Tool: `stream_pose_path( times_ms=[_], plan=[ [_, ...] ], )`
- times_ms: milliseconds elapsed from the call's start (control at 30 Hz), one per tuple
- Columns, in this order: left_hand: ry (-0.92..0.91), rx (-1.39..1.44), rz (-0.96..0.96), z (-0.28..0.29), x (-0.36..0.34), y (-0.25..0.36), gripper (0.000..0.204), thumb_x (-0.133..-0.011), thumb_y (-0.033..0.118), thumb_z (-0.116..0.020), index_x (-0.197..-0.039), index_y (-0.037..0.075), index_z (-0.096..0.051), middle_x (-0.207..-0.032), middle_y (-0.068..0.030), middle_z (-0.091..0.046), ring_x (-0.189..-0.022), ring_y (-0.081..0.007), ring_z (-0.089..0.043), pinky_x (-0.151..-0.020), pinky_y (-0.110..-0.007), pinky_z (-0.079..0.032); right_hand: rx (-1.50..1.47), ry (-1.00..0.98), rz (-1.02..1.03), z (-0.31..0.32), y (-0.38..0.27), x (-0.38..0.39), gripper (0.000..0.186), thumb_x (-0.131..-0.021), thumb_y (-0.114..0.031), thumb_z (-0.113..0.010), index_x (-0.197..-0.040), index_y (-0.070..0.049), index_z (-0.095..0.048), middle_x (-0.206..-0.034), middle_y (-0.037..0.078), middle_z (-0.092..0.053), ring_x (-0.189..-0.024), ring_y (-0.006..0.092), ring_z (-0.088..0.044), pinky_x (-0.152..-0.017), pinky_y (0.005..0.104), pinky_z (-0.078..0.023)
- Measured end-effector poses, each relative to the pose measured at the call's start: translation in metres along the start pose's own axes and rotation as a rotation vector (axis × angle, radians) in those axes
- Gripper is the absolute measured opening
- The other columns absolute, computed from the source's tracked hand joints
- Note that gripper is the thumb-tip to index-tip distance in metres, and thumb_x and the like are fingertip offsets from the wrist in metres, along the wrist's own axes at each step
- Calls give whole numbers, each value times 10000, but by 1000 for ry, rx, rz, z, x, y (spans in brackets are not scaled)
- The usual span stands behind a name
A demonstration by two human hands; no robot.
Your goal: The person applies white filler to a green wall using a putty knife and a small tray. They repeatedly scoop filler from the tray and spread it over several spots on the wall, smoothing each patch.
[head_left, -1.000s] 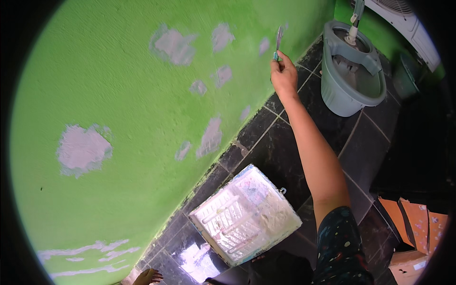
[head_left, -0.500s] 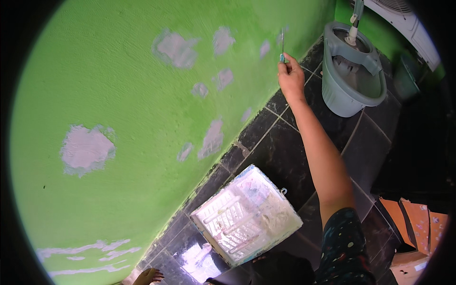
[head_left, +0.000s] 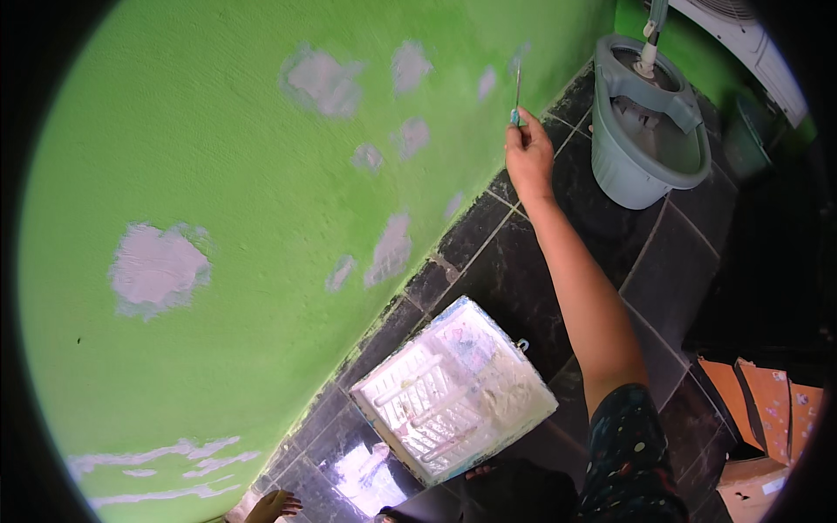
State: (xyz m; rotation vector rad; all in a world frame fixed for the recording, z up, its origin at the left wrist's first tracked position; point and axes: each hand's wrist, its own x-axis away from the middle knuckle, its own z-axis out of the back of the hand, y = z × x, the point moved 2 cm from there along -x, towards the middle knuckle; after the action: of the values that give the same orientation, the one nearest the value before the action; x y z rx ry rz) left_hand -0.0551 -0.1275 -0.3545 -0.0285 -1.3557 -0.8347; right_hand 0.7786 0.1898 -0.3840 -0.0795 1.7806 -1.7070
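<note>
My right hand (head_left: 530, 155) is stretched out to the green wall (head_left: 261, 366), closed round the teal handle of a putty knife (head_left: 518, 91). The knife's thin blade shows nearly edge-on and points up at a small smear of filler (head_left: 520, 54); whether it touches the wall I cannot tell. Pale lilac filler patches of various sizes dot the wall, among them a large one (head_left: 159, 268) at the left and another (head_left: 321, 80) higher up. At the bottom edge, by the foot of the wall, my left hand (head_left: 277, 506) shows in part, fingers apart and holding nothing visible.
On the dark tiled floor (head_left: 488, 261) lies a white paint tray (head_left: 514, 397) smeared with filler. A grey mop bucket (head_left: 629, 179) with a mop in it stands at the upper right. Orange-printed cardboard (head_left: 767, 405) sits at the lower right, a white appliance (head_left: 741, 39) at the top right.
My right hand and the putty knife have shifted slightly down and left, along the wall. My left hand stays at about the same place.
</note>
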Motion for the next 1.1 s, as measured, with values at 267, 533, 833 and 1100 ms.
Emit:
stream_pose_path(
  times_ms=[267,533,833,1100],
  plan=[
    [4,-9,-10,1,-9,-4,478,-1131,363,-502,-1384,-40,-553,-1263,-185,-690,-1150,-277,-702,-954,-413,-589,9,-98,-27,-18,-1,5,454,-945,-202,-700,-1368,-42,-668,-961,125,-686,-830,230,-663,-801,376,-547],
    [47,-188,-68,-8,0,13,461,-1112,388,-515,-1327,-7,-619,-1252,-190,-709,-1133,-297,-714,-951,-400,-577,-330,-132,-217,14,-35,142,417,-1017,-113,-653,-1426,-48,-604,-923,-6,-626,-742,63,-559,-625,239,-470],
    [301,-817,-426,-85,34,126,357,-1081,290,-589,-1276,-4,-645,-1229,-197,-726,-1134,-287,-729,-935,-386,-574,-342,-351,-669,42,-42,226,406,-1039,-169,-629,-1430,-73,-576,-979,18,-661,-673,66,-617,-429,221,-395],
    [124,-705,-457,-105,29,120,397,-1054,347,-645,-1283,23,-663,-1168,-182,-750,-1075,-315,-747,-908,-389,-582,-308,-562,-779,23,-65,276,461,-1031,-179,-638,-1455,-46,-513,-984,59,-644,-710,120,-646,-441,274,-412]
  ],
)
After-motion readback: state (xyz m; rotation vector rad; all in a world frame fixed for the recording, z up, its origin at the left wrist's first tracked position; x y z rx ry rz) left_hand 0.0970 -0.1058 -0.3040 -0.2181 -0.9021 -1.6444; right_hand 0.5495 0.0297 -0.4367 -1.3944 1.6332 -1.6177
